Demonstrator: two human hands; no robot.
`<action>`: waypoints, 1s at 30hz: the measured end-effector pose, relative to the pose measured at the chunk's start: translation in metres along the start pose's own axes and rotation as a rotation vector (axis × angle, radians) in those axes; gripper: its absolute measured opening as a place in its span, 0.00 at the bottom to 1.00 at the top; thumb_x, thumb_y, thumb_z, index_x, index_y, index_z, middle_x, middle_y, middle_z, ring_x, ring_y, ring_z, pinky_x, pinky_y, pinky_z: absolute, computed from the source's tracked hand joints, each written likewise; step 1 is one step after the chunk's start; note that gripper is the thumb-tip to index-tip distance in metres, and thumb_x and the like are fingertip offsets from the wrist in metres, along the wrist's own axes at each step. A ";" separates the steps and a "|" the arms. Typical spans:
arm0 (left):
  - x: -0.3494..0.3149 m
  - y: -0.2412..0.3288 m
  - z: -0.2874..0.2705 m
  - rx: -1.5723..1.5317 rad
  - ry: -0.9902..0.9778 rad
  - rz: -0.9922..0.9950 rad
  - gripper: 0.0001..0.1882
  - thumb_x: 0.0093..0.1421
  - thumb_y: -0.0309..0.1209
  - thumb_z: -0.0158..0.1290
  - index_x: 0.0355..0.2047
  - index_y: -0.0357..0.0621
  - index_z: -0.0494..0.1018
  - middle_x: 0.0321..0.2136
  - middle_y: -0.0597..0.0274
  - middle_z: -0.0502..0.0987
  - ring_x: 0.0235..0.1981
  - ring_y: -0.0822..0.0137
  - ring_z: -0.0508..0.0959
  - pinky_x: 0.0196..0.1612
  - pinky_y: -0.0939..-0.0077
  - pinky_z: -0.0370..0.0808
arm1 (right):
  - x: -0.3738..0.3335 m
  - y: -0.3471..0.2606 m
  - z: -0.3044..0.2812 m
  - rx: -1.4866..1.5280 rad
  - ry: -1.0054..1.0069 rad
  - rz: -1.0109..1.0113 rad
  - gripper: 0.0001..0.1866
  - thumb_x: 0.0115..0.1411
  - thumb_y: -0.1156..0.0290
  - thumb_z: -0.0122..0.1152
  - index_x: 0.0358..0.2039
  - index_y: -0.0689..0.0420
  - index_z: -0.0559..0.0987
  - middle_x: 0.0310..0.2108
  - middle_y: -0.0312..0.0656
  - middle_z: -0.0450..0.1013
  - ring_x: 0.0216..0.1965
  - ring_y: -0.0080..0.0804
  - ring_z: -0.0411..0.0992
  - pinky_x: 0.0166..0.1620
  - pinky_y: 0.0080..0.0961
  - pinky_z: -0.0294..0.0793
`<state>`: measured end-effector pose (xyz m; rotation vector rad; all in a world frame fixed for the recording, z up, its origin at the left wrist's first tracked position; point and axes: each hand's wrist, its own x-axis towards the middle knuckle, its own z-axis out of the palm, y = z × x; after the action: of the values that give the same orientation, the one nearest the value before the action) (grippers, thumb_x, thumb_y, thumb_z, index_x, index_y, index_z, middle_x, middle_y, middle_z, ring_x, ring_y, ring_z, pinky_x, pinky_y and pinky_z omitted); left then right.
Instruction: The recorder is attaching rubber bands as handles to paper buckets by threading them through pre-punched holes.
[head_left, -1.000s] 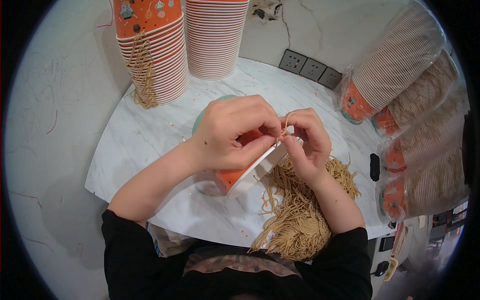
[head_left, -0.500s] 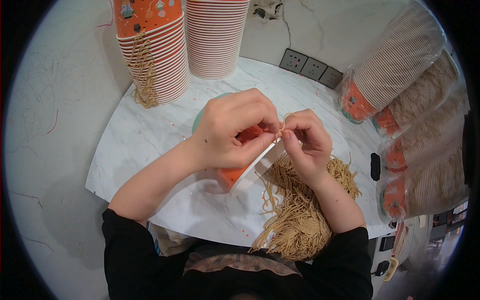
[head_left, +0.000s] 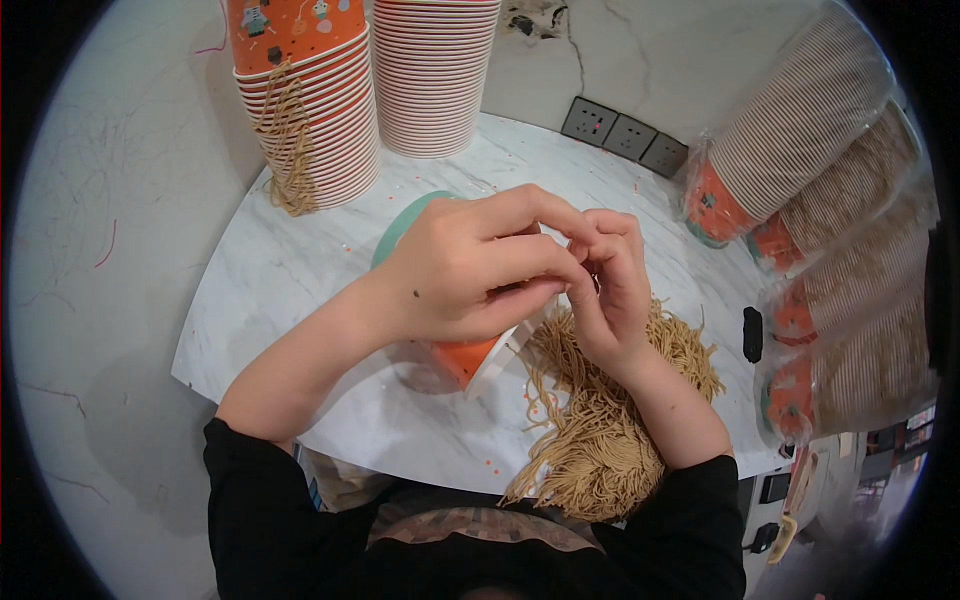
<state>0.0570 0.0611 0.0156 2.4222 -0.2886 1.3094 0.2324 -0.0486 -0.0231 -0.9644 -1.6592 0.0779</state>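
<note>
An orange paper bucket (head_left: 462, 362) with a white rim and a green base lies tipped on its side under my hands, its mouth toward the right. My left hand (head_left: 470, 265) reaches over it, thumb and fingers pinched together at the rim. Against those fingertips presses my right hand (head_left: 612, 290), also closed in a pinch. The tan cord they work on at the rim is almost wholly hidden by the fingers now. Below my right wrist lies a thick bundle of loose tan cords (head_left: 600, 455).
Two tall bucket stacks stand at the back left; tan cords (head_left: 292, 150) hang over the nearer stack (head_left: 345, 150), the other stack (head_left: 430, 100) behind. Plastic-wrapped bucket stacks (head_left: 800, 120) lean at the right. Wall sockets (head_left: 628, 137) line the table's (head_left: 270, 300) back edge.
My hands have drawn closer, fingertips now meeting and overlapping. The cord loop that showed between them is covered. My left fingers reach farther right; more of the green base shows.
</note>
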 end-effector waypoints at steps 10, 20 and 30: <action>-0.002 -0.001 0.004 0.052 0.054 0.099 0.11 0.42 0.17 0.61 0.27 0.44 0.76 0.36 0.59 0.84 0.29 0.65 0.83 0.30 0.74 0.80 | 0.005 -0.006 -0.005 -0.085 -0.049 -0.046 0.07 0.61 0.81 0.61 0.40 0.60 0.79 0.56 0.46 0.61 0.39 0.26 0.65 0.32 0.16 0.67; -0.006 -0.003 0.011 -0.011 0.106 -0.093 0.09 0.54 0.18 0.60 0.35 0.38 0.76 0.33 0.56 0.82 0.32 0.63 0.83 0.32 0.75 0.78 | 0.000 -0.001 -0.001 -0.143 0.099 -0.022 0.05 0.63 0.74 0.64 0.38 0.60 0.78 0.55 0.48 0.63 0.46 0.35 0.67 0.53 0.32 0.68; 0.000 0.005 0.007 -0.364 0.012 -0.430 0.04 0.58 0.18 0.57 0.33 0.36 0.74 0.45 0.50 0.80 0.40 0.71 0.81 0.43 0.77 0.80 | 0.003 -0.003 -0.004 -0.355 0.142 -0.123 0.04 0.64 0.77 0.61 0.39 0.60 0.76 0.47 0.48 0.67 0.45 0.35 0.68 0.50 0.30 0.70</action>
<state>0.0608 0.0538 0.0128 2.0234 0.0039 0.9813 0.2344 -0.0508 -0.0179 -1.1008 -1.6254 -0.3708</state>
